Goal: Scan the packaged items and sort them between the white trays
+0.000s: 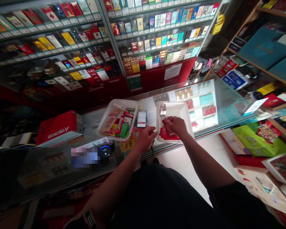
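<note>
My right hand (178, 126) pinches a red packet (167, 124) over the white tray (190, 122) on the right. More red packets (166, 135) lie in the near part of that tray, and a small white box (163, 109) stands in its far left corner. My left hand (146, 139) hovers by the tray's near left corner, its fingers loosely bent and apart, with nothing seen in them. Just beyond it a phone (141, 119) lies on the glass counter. Left of the phone is a translucent white bin (105, 118) with several colourful packets (124, 124) inside.
Shelves of small boxes (157, 41) rise behind the glass counter (228, 105). A red box (59, 127) and a round device with a lit blue ring (105, 151) are on the left. A yellow card (128, 143) lies before the bin. Goods (259, 136) crowd the right side.
</note>
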Demonstrator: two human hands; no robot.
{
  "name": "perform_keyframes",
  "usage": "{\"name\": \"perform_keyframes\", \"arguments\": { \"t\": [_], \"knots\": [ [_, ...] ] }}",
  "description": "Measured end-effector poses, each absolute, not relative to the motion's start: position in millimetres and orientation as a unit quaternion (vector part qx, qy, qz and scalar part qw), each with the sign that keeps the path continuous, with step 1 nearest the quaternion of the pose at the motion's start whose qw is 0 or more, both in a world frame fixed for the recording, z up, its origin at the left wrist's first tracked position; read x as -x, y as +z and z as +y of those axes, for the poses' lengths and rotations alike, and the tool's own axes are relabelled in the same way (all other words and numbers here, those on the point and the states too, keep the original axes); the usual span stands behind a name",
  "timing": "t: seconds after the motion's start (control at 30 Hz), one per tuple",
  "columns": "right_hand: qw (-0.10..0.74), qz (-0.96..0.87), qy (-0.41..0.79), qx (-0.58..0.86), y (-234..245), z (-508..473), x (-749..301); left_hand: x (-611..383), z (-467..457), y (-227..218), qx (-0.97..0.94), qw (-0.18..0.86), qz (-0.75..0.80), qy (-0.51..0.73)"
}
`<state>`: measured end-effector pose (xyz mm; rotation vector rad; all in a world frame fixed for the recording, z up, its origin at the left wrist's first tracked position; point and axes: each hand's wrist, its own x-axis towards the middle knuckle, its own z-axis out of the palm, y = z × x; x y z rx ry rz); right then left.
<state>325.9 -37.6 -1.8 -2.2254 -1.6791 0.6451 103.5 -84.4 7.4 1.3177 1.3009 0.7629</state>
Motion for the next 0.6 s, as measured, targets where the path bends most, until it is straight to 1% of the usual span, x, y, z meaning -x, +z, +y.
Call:
{"name": "perform_keyframes", "arguments": {
  "t": [0.1, 0.23, 0.4, 0.6],
  "knots": [
    [0.157, -0.596, 0.221, 0.756, 6, -27, -298, -70, -83, 12, -0.518, 0.535, 0.562, 0.361],
    [0.153, -0.629, 0.221, 0.729, 17, -12, -255, -23, -76, 13, -0.494, 0.492, 0.608, 0.379],
    [0.136, -0.666, 0.228, 0.697, 22, 4, -200, 33, -66, 2, -0.499, 0.402, 0.699, 0.318],
    [0.101, -0.709, 0.237, 0.656, 22, 18, -133, 75, -64, -13, -0.573, 0.244, 0.751, 0.219]
  ]
}}
